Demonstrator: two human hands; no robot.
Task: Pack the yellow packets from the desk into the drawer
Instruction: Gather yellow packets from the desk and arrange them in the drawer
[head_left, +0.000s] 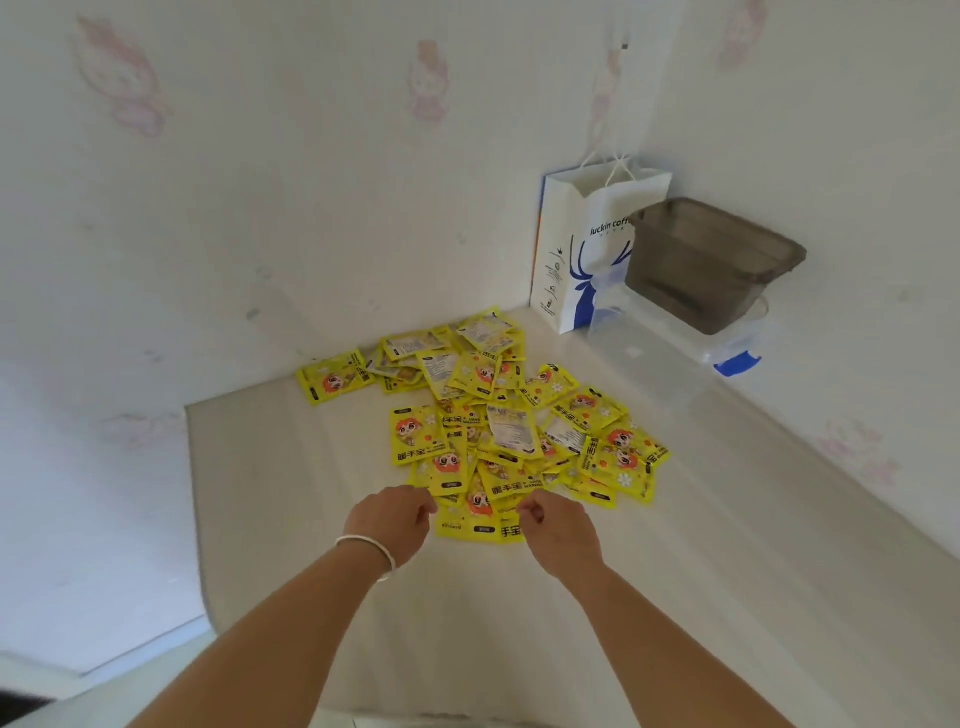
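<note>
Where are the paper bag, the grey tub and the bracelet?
paper bag (563, 270): head view, on its white front face.
grey tub (701, 270): head view, on its side wall.
bracelet (370, 546): head view, on the band across the left wrist.

The surface (322, 519) lay bare in front of the heap of yellow packets (498, 431) and to its left, open for a hand. At the right rear, a paper bag (576, 249), a grey bin (711, 265) and a clear box (670, 353) blocked the corner beside the walls.
</note>
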